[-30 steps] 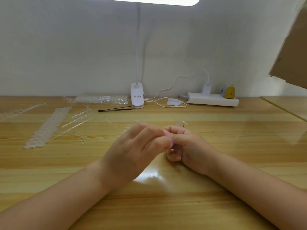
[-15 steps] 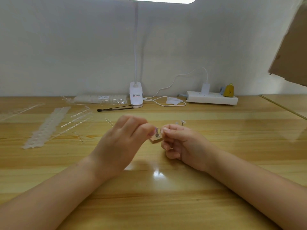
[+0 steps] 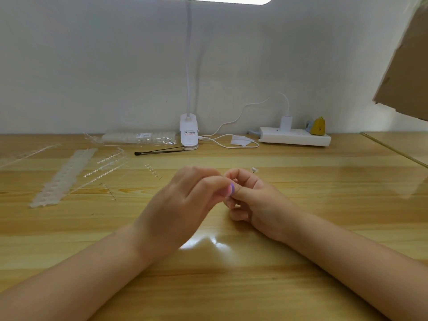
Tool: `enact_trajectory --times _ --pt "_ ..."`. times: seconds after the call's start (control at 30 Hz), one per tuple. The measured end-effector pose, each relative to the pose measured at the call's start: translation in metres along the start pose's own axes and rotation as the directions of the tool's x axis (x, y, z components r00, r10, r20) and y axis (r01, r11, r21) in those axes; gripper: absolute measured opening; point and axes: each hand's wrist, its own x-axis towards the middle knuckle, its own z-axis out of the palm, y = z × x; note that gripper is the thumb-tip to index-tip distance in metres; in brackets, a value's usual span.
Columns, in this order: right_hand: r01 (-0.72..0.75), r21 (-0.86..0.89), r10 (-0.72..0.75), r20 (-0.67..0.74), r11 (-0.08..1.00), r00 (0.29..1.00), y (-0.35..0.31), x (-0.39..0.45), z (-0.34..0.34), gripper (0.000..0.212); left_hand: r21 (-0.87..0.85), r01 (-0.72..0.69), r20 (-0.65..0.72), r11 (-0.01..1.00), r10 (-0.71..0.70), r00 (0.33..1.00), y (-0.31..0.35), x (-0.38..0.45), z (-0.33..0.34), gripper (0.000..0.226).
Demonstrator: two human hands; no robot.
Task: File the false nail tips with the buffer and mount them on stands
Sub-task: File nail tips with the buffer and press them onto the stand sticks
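1. Since half a second ago the two hands have closed together again, and the small wooden block seen between them then is now out of sight behind the fingers.
2. Left hand [image 3: 185, 205] has its fingers curled, pinching a small pink-purple buffer [image 3: 230, 190] at the fingertips; only its rounded end shows.
3. Right hand [image 3: 254, 198] is curled, thumb against the buffer's end; what it pinches is hidden, so I cannot tell whether it grips a nail tip.
4. A tiny clear piece [image 3: 254, 169] lies on the table [image 3: 324, 205] just beyond the right knuckles, too small to identify.
5. Strips of clear nail tips [image 3: 62, 177] lie well to the left, the farthest cut off by the frame edge.
6. Bare wood lies in front of the hands and to the right; a lamp base [image 3: 189, 135] and power strip [image 3: 295, 139] sit by the back wall.
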Motion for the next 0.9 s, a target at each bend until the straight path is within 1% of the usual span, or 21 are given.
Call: enact_trajectory --times 0.07,0.13,0.17,0.23,0.27,0.33,0.4,0.47,0.57,0.63,0.7,0.77,0.83,0.9 --pt "-0.004 0.026 0.004 -0.004 1.0 1.0 -0.001 0.0 -0.001 0.012 0.024 0.063 0.047 0.998 -0.064 0.997 -0.004 -0.001 -0.002 0.02" --pt "-0.005 0.041 0.006 -0.023 0.999 1.0 0.0 0.001 -0.001 0.013 0.047 0.138 0.03 0.989 -0.139 0.99 -0.01 -0.003 -0.005 0.019" --pt "-0.002 0.029 0.003 -0.026 1.0 1.0 0.0 0.001 -0.001 0.013 0.042 0.146 0.007 0.988 -0.147 0.989 -0.011 -0.003 -0.006 0.019" --pt "0.009 -0.016 -0.009 -0.016 1.0 1.0 0.002 0.001 0.001 0.013 -0.008 0.116 -0.036 0.993 -0.117 0.993 -0.005 0.0 -0.005 0.02" --pt "0.018 -0.031 -0.018 -0.007 0.999 1.0 0.002 0.0 0.001 0.013 -0.038 0.093 -0.036 0.995 -0.094 0.995 -0.001 0.002 -0.004 0.019" --pt "0.032 -0.019 -0.032 0.008 0.999 0.999 0.002 0.0 0.0 0.009 -0.053 0.075 0.006 0.996 -0.075 0.997 0.001 0.003 -0.002 0.019" --pt "0.033 0.021 -0.033 0.001 0.999 0.999 0.002 0.001 -0.001 0.006 -0.016 0.113 0.052 0.993 -0.112 0.992 -0.005 0.0 -0.004 0.021" --pt "0.037 0.024 -0.036 -0.007 0.999 0.999 0.002 0.001 -0.002 0.006 -0.011 0.161 0.058 0.987 -0.16 0.985 -0.01 -0.001 -0.006 0.022" --pt "0.035 0.0 -0.035 -0.002 0.999 0.999 0.003 0.002 -0.001 0.004 -0.134 0.189 0.001 0.973 -0.191 0.982 -0.002 0.003 -0.007 0.027" --pt "0.031 0.005 -0.031 -0.008 1.0 1.0 0.003 0.002 -0.002 0.006 -0.181 0.19 0.031 0.965 -0.187 0.982 0.002 0.003 -0.004 0.026" --pt "0.028 0.025 -0.027 -0.018 0.999 0.999 0.003 0.002 -0.003 0.007 -0.155 0.217 0.086 0.964 -0.206 0.975 0.0 0.0 -0.004 0.021" --pt "0.029 0.036 -0.029 -0.021 0.999 0.999 0.002 0.002 -0.003 0.009 -0.119 0.245 0.081 0.962 -0.236 0.968 -0.004 -0.001 -0.006 0.019" --pt "0.027 0.024 -0.027 -0.007 0.999 1.0 0.003 0.002 -0.003 0.007 -0.123 0.211 0.007 0.97 -0.212 0.977 -0.003 0.002 -0.009 0.022" --pt "0.023 0.015 -0.023 0.007 1.0 1.0 0.004 0.002 -0.003 0.006 -0.133 0.132 -0.023 0.982 -0.136 0.99 0.001 0.006 -0.008 0.022"
